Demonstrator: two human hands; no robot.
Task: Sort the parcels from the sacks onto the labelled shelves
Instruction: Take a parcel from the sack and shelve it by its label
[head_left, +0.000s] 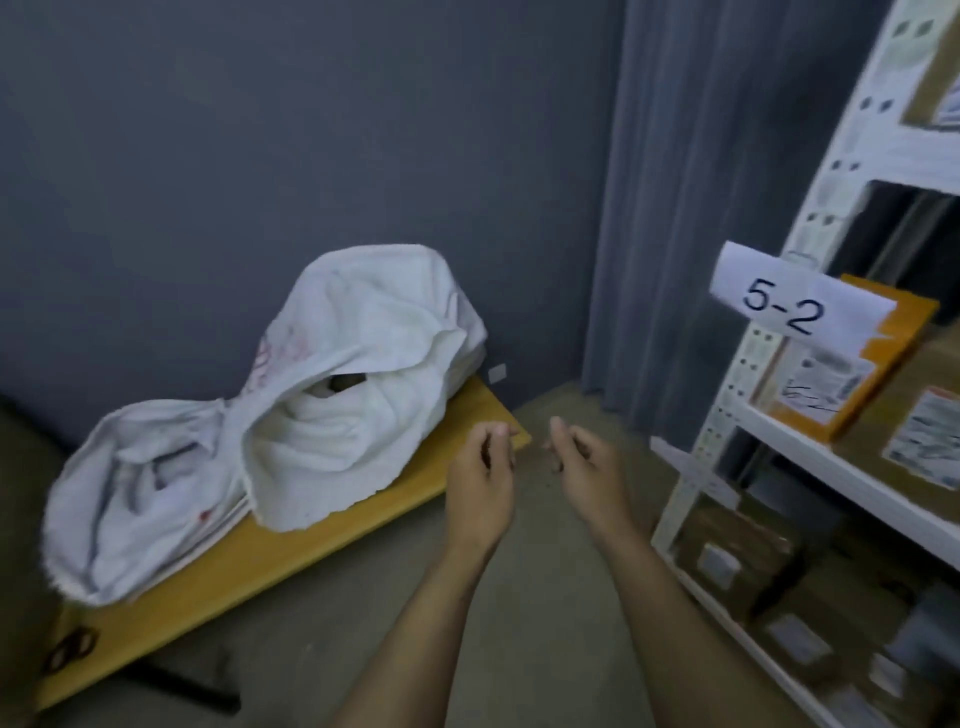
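Two white sacks lie on a low yellow platform (291, 561). The bigger sack (363, 384) gapes open toward me, with a brown parcel (345, 383) showing in its dark mouth. A flatter sack (140, 493) slumps to its left. My left hand (480, 480) and my right hand (587, 467) hover side by side over the floor, just right of the platform's corner. Both hold nothing and their fingers are loosely curled. At the right stands a white shelf rack (769, 332) with a paper label "5-2" (795, 306) and several boxes on it.
An orange-edged box (841, 374) and brown cartons (919, 441) fill the middle shelf; more cartons (737, 551) sit on the bottom shelf. A grey curtain (691, 208) hangs behind the rack, next to a dark grey wall. The floor is concrete.
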